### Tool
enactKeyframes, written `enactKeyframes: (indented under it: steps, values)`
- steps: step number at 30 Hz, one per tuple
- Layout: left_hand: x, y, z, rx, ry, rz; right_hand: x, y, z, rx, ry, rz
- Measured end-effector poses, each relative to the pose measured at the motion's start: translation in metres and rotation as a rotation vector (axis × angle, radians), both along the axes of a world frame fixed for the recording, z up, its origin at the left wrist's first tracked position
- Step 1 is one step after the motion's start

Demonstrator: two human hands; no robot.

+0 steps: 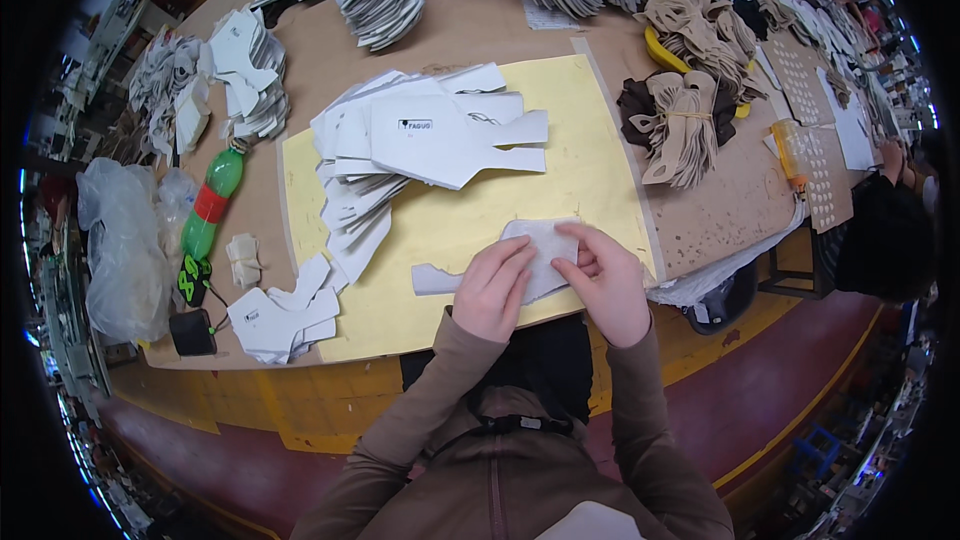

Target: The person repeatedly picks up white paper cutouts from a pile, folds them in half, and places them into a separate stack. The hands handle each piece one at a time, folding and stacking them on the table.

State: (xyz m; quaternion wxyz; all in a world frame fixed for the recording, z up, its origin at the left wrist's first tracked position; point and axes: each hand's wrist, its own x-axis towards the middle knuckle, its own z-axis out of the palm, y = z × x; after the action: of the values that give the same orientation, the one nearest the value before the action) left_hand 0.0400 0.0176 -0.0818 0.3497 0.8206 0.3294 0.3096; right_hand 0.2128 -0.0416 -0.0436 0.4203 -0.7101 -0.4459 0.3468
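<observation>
Head view, with the clock centred on the flat, pale grey-white cut piece (548,245) on the yellow sheet (590,155) at the front of the brown table (690,240): my left hand (495,285) lies over its nine-o'clock side, fingers close together, though I cannot tell whether they grip or only press. My right hand (610,280) keeps thumb and forefinger slightly parted at its three-o'clock edge, the other fingers curled, holding that edge lightly. A grey-white strip (435,280) pokes out past my left hand; whether it belongs to the same piece is hidden. I judge this one piece to be midway through handling. The large fanned stack of white glove-shaped pieces (440,135) lies toward ten o'clock and a smaller white pile (285,322) between eight and nine; which is done and which is left, I cannot tell. The table's edge runs close at six o'clock, so room toward me is tight; more yellow shows from twelve to two, bounded by a greyish border strip (625,155).
</observation>
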Motion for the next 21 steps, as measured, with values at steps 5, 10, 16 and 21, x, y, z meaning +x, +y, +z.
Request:
enactKeyframes:
  steps: [5, 10, 16, 21]
  values:
    - [0.007, 0.002, -0.004, 0.065, 0.112, -0.054, 0.003, -0.007, -0.008, 0.026, 0.0, -0.023]
    - [0.008, 0.001, -0.005, 0.037, 0.113, -0.057, 0.001, -0.009, -0.011, 0.046, -0.035, -0.026]
    - [0.008, 0.001, -0.009, 0.134, 0.18, -0.083, 0.0, -0.01, -0.014, 0.056, -0.092, -0.019]
    - [0.012, -0.002, -0.014, 0.116, 0.156, -0.007, -0.001, -0.011, -0.015, 0.041, -0.13, -0.02]
